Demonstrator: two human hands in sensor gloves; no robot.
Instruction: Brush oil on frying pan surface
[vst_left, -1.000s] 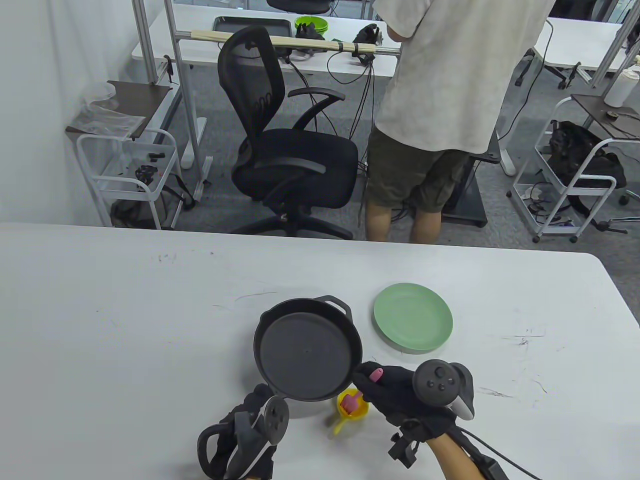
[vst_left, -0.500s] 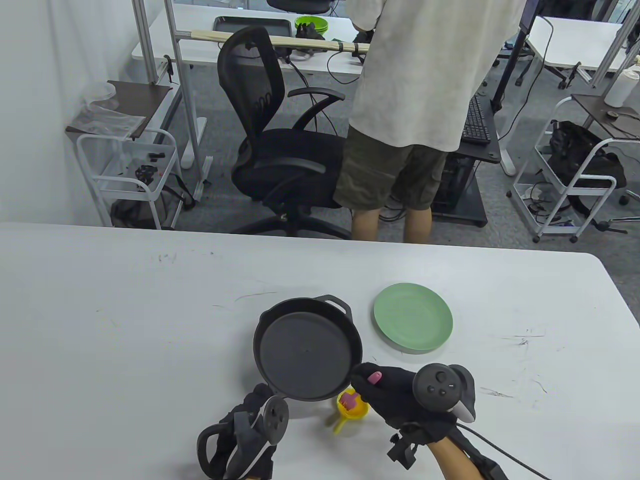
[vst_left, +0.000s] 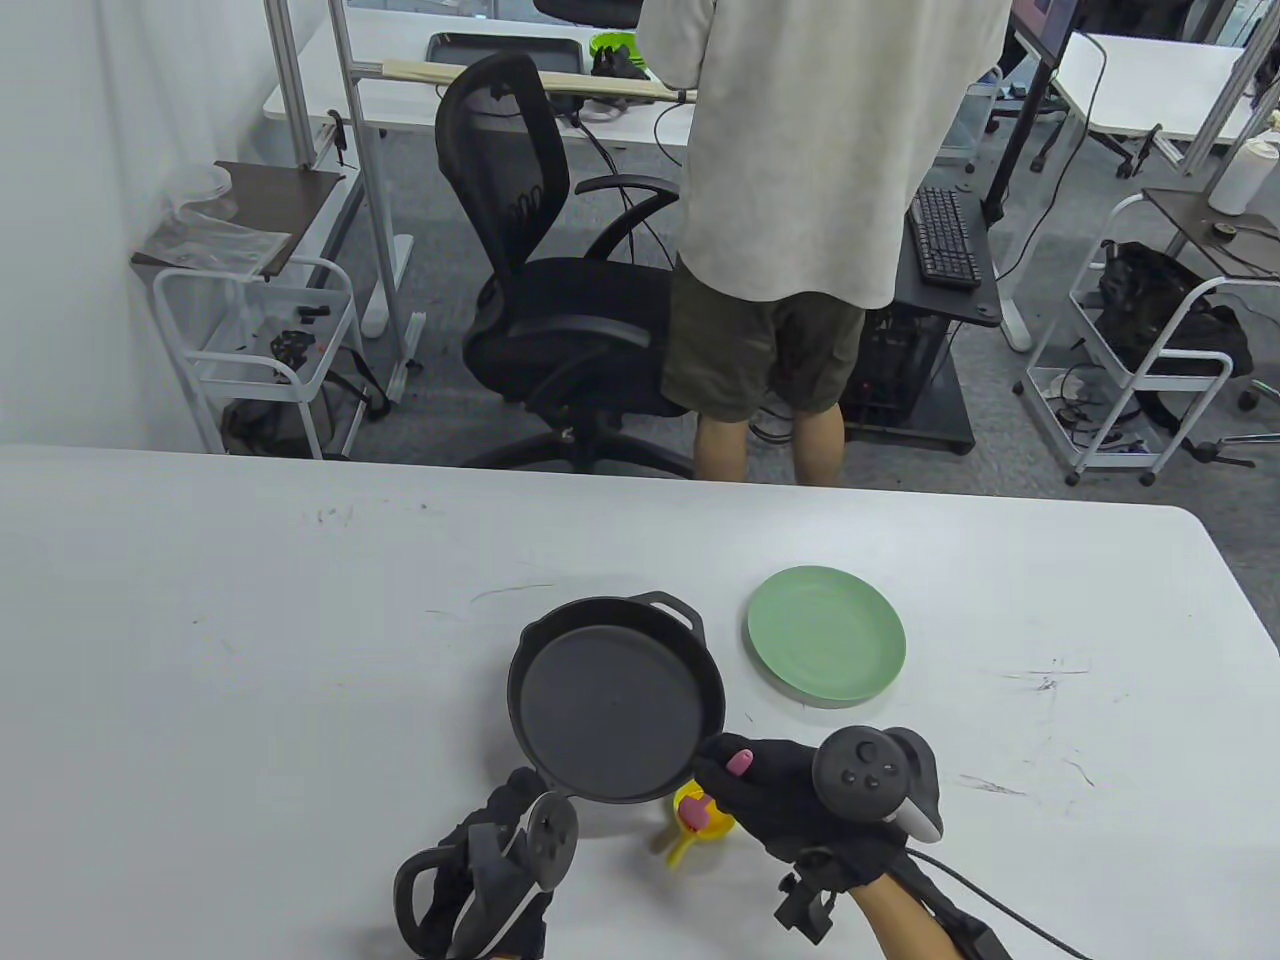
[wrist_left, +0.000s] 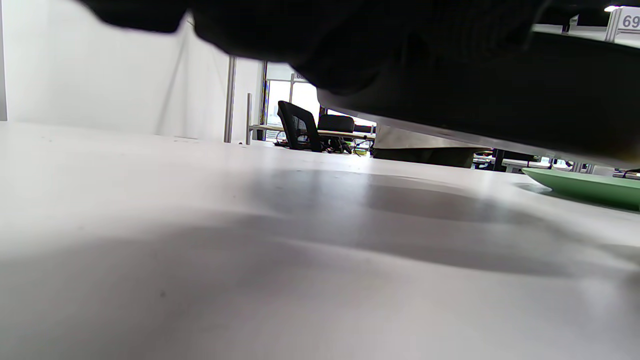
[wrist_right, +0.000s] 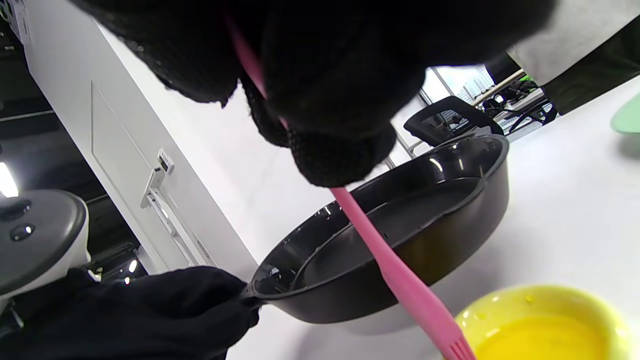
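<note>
A black frying pan (vst_left: 615, 695) is near the table's front, lifted and tilted; my left hand (vst_left: 500, 860) grips its handle, also seen in the right wrist view (wrist_right: 150, 310). The pan (wrist_right: 390, 240) shows its dark inside there. My right hand (vst_left: 790, 790) holds a pink silicone brush (vst_left: 738, 763), bristles down at a small yellow oil bowl (vst_left: 700, 820). In the right wrist view the brush (wrist_right: 400, 280) reaches the bowl's (wrist_right: 540, 320) rim over yellow oil. The left wrist view shows the pan's underside (wrist_left: 500, 95) above the table.
A green plate (vst_left: 826, 634) lies right of the pan, also low in the left wrist view (wrist_left: 585, 186). The white table (vst_left: 250, 650) spreads left and right. A person stands beyond the far edge by a black office chair (vst_left: 570, 290).
My right hand and the brush have shifted slightly left and down over the yellow bowl. The pan and left hand stay put. The person behind has stepped left.
</note>
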